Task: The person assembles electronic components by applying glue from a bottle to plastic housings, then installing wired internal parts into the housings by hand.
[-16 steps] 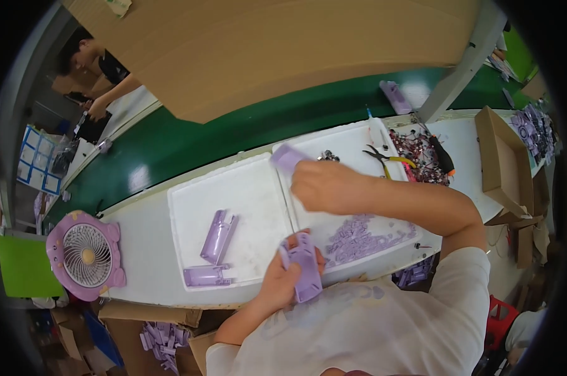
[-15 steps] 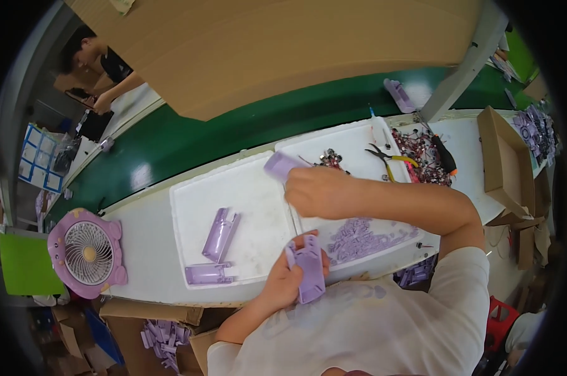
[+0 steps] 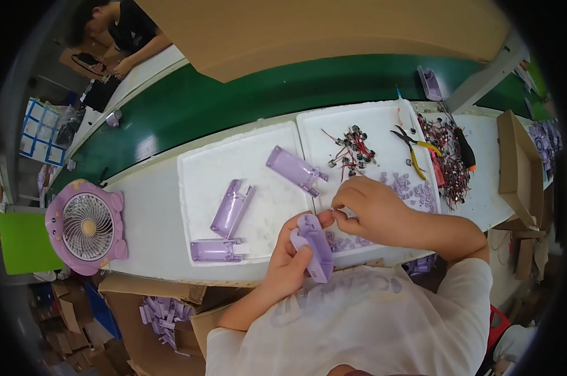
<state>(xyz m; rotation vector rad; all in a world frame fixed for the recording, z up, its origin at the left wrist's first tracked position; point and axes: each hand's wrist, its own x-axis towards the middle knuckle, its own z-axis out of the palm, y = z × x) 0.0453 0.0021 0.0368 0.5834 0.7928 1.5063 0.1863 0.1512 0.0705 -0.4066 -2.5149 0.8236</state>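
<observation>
1. The left hand [image 3: 290, 260] grips a lilac shell [image 3: 315, 245] near the desk's [image 3: 155, 225] front edge, just above the person's chest; fingers wrap its lower half, and the top end stands free.
2. The right hand [image 3: 371, 210] is pinched at the shell's top end, thumb and forefinger closed on something too small to make out; fingertips [image 3: 338, 213] touch or nearly touch the left thumb.
3. Both hands hover over the seam between two white trays; the left tray [image 3: 202, 169] carries three more lilac shells: one [image 3: 296, 170] tilted near the seam, just beyond the hands; one [image 3: 231, 208] slanted mid-tray; one [image 3: 216, 250] lying flat at the front rim.
4. The right tray [image 3: 358, 119] holds a cluster of small wired parts [image 3: 351, 152] behind the right hand, a scatter of small lilac pieces [image 3: 415, 191] beside the wrist, and yellow-handled pliers [image 3: 412, 144] farther back; the right forearm lies across the tray's front part and hides what is under it.
5. Right of that tray lies a heap of red and black wires [image 3: 446, 156] with an orange-tipped tool [image 3: 466, 150] on it; an open carton [image 3: 515, 163] stands beyond.
6. At the desk's left end rests a pink fan [image 3: 86, 227], well apart from the hands; a green belt [image 3: 283, 88] runs behind the trays, with a lilac part [image 3: 431, 84] on it; another person [image 3: 117, 31] works at the far left.
7. Below the desk edge, a box of lilac parts [image 3: 164, 313] sits left of the left forearm.
</observation>
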